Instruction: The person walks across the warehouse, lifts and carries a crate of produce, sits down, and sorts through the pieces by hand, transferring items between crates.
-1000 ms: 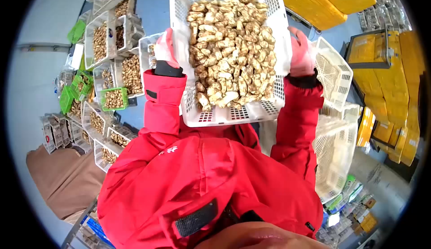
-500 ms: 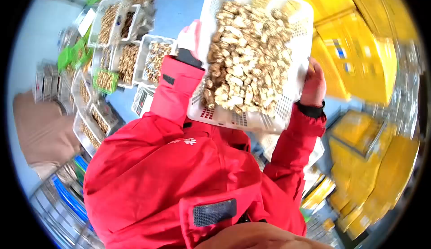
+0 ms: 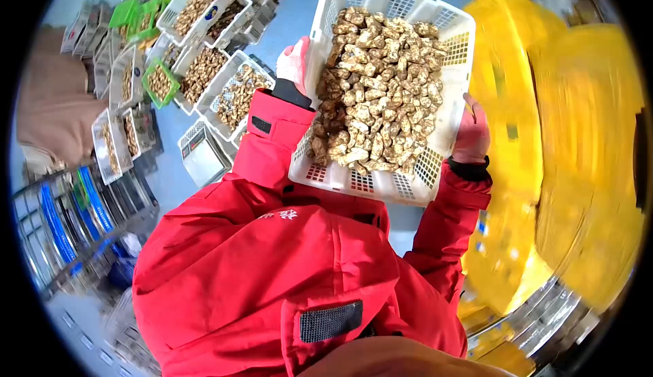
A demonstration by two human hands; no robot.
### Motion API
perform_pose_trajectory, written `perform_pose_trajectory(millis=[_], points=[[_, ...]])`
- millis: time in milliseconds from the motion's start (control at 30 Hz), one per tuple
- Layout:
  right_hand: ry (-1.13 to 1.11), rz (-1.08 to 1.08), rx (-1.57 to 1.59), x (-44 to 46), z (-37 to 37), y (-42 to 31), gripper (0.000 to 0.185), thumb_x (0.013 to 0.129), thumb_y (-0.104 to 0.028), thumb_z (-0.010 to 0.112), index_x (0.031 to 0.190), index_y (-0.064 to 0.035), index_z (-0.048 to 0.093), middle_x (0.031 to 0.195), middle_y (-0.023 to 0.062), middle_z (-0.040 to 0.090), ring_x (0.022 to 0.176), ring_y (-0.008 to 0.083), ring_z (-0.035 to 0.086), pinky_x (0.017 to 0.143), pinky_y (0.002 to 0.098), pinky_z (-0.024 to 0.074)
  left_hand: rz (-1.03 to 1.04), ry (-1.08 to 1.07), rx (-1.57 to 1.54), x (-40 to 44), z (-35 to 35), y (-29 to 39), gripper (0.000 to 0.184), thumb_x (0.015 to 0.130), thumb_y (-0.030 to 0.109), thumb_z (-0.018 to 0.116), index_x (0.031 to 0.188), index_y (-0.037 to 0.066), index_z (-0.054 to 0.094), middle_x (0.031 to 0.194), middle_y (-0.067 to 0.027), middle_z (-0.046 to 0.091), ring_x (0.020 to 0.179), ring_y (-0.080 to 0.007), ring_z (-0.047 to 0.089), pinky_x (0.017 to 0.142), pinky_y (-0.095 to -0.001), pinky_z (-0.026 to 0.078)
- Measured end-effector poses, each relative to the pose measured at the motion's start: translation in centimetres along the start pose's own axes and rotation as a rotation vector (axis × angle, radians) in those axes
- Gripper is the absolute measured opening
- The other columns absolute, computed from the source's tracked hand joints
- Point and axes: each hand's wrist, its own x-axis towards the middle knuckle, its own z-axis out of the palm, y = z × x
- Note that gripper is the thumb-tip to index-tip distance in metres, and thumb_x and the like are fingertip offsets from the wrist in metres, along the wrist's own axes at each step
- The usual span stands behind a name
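Note:
A white plastic basket (image 3: 401,190) with perforated walls is held up in front of my red jacket, tilted slightly. Knobbly brown and cream pieces (image 3: 384,91), which look like mushrooms or roots, fill much of it. My left hand (image 3: 294,66), in a pinkish glove, grips the basket's left side. At the right side, my right hand (image 3: 473,130) is closed on the basket wall, its fingers partly behind the edge.
White baskets (image 3: 204,71) of similar pieces stand on the blue floor at the upper left, with a small green basket (image 3: 160,83) among them. Large yellow-wrapped packages (image 3: 507,91) fill the right. A wire rack (image 3: 68,220) is at the lower left.
The view has turned toward the yellow packages, which now take up more of the right side. The held basket has shifted right in view and tilted. Both hands have kept their grip.

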Motion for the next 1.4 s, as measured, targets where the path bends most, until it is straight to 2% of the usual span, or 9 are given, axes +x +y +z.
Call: perform_pose_trajectory(millis=[167, 200, 300, 567, 633, 733, 800, 933, 1400], points=[[-0.008, 0.571, 1.274, 3.9, -1.3, 3.6, 0.039, 0.096, -0.023, 0.035, 0.126, 0.0021, 0.038, 0.121, 0.0200, 0.052, 0.108, 0.0300, 0.054, 0.091, 0.0430, 0.0457, 0.097, 0.097, 0.103, 2.2, 0.0, -2.3, 0.025, 0.089, 0.025, 0.058, 0.097, 0.001, 0.063, 0.083, -0.0007, 0.062, 0.072, -0.0102, 0.056, 0.065, -0.0252, 0.044], [-0.364, 0.498, 1.530, 5.8, -1.0, 5.6, 0.041, 0.096, -0.024, 0.034, 0.128, 0.0021, 0.036, 0.122, 0.0202, 0.051, 0.108, 0.0302, 0.054, 0.091, 0.0434, 0.0458, 0.158, 0.055, 0.199, 3.4, -0.2, -2.1, 0.025, 0.090, 0.024, 0.057, 0.098, 0.001, 0.063, 0.082, -0.0013, 0.063, 0.070, -0.0109, 0.057, 0.065, -0.0258, 0.045], [0.018, 0.642, 1.175, 4.2, -2.1, -1.9, 0.042, 0.095, -0.022, 0.034, 0.128, 0.0042, 0.037, 0.105, 0.0234, 0.058, 0.082, 0.0301, 0.060, 0.070, 0.0387, 0.0527, 0.005, -0.093, -0.103, 2.5, -4.5, -3.5, 0.024, 0.091, 0.021, 0.055, 0.099, 0.000, 0.062, 0.080, -0.0034, 0.065, 0.070, -0.0137, 0.061, 0.068, -0.0269, 0.048], [-0.286, 0.647, 0.919, 5.9, -2.2, 2.0, 0.041, 0.096, -0.018, 0.032, 0.130, 0.0041, 0.035, 0.112, 0.0222, 0.055, 0.098, 0.0280, 0.057, 0.086, 0.0356, 0.0471, -0.146, 0.042, -0.033, -4.5, -3.6, -0.8, 0.031, 0.093, 0.034, 0.051, 0.100, 0.007, 0.063, 0.085, -0.0020, 0.066, 0.072, -0.0147, 0.061, 0.064, -0.0269, 0.049], [-0.199, 0.814, 1.166, 6.6, -0.6, 5.4, 0.028, 0.093, -0.016, 0.042, 0.113, 0.0016, 0.050, 0.087, 0.0128, 0.062, 0.062, 0.0232, 0.057, 0.058, 0.0328, 0.0493, -0.090, 0.103, 0.173, -4.6, -3.9, -1.7, 0.043, 0.085, 0.043, 0.059, 0.103, 0.004, 0.062, 0.088, -0.0034, 0.063, 0.074, -0.0147, 0.056, 0.068, -0.0277, 0.045], [-0.506, 0.707, 1.484, 6.2, -2.3, 0.9, 0.031, 0.091, -0.023, 0.045, 0.108, 0.0002, 0.056, 0.095, 0.0141, 0.063, 0.087, 0.0234, 0.059, 0.078, 0.0318, 0.0471, -0.094, 0.162, 0.287, -4.4, -6.5, -3.7, 0.053, 0.079, 0.050, 0.062, 0.106, 0.004, 0.062, 0.081, -0.0044, 0.060, 0.069, -0.0156, 0.052, 0.064, -0.0296, 0.041], [0.037, 0.509, 1.060, 4.3, -0.5, 6.5, 0.031, 0.088, -0.021, 0.050, 0.109, 0.0008, 0.058, 0.102, 0.0143, 0.063, 0.103, 0.0232, 0.055, 0.094, 0.0297, 0.0385, -0.046, 0.246, 0.350, -5.7, -5.9, -4.1, 0.041, 0.080, 0.046, 0.064, 0.091, 0.006, 0.060, 0.070, 0.0018, 0.051, 0.063, -0.0098, 0.042, 0.058, -0.0248, 0.034], [-0.116, 0.930, 1.128, 6.2, -3.7, -3.3, 0.034, 0.085, -0.024, 0.056, 0.108, 0.0013, 0.057, 0.101, 0.0111, 0.061, 0.094, 0.0242, 0.057, 0.086, 0.0343, 0.0447, -0.087, 0.242, 0.181, -8.3, -4.4, -3.3, 0.028, 0.080, 0.033, 0.071, 0.084, 0.008, 0.059, 0.072, 0.0047, 0.052, 0.067, -0.0063, 0.040, 0.062, -0.0228, 0.034], [-0.216, 0.781, 0.909, 8.0, -2.1, -0.6, 0.037, 0.084, -0.029, 0.058, 0.108, -0.0003, 0.057, 0.101, 0.0079, 0.061, 0.091, 0.0209, 0.057, 0.083, 0.0308, 0.0435, -0.120, 0.133, 0.260, -7.8, -7.6, -4.3, 0.044, 0.081, 0.041, 0.067, 0.108, 0.009, 0.055, 0.075, 0.0012, 0.059, 0.055, -0.0099, 0.052, 0.047, -0.0266, 0.041]])
